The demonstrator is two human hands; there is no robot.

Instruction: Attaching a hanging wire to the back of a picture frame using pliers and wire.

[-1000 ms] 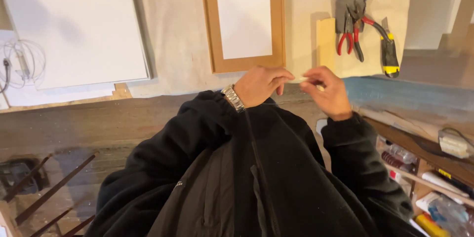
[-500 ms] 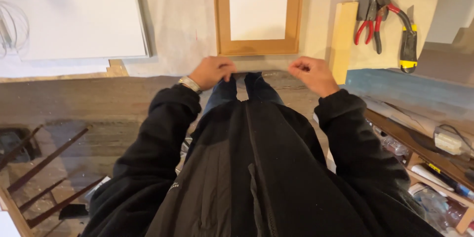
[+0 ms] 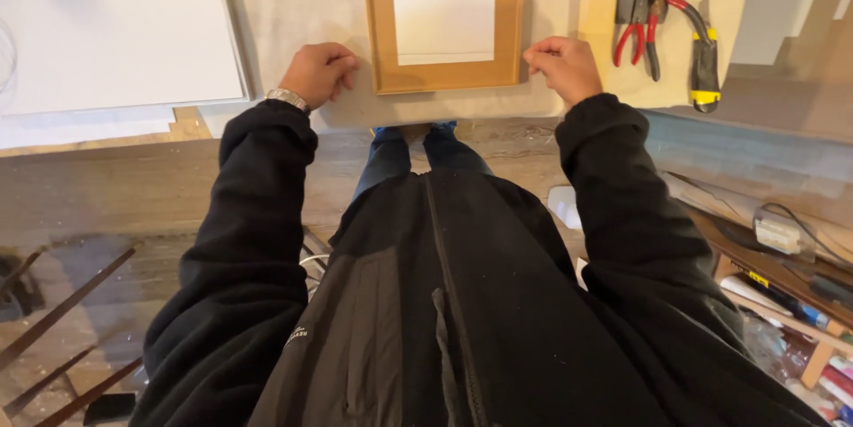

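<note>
2 hands at table edge — left hand [image 3: 320, 73] curled, knuckles down just left of rectangular light-wood picture frame [image 3: 443, 77]; right hand [image 3: 562, 66] clenched just right of it. Frame flat on pale sheet [image 3: 293, 0]. Red-handled pliers [image 3: 641, 25] well right.

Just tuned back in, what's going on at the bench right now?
A person in a black jacket stands at the bench, left hand and right hand both closed, resting either side of a wooden frame lying flat on pale sheet. Red-handled pliers and a utility knife lie untouched to the right.
</note>
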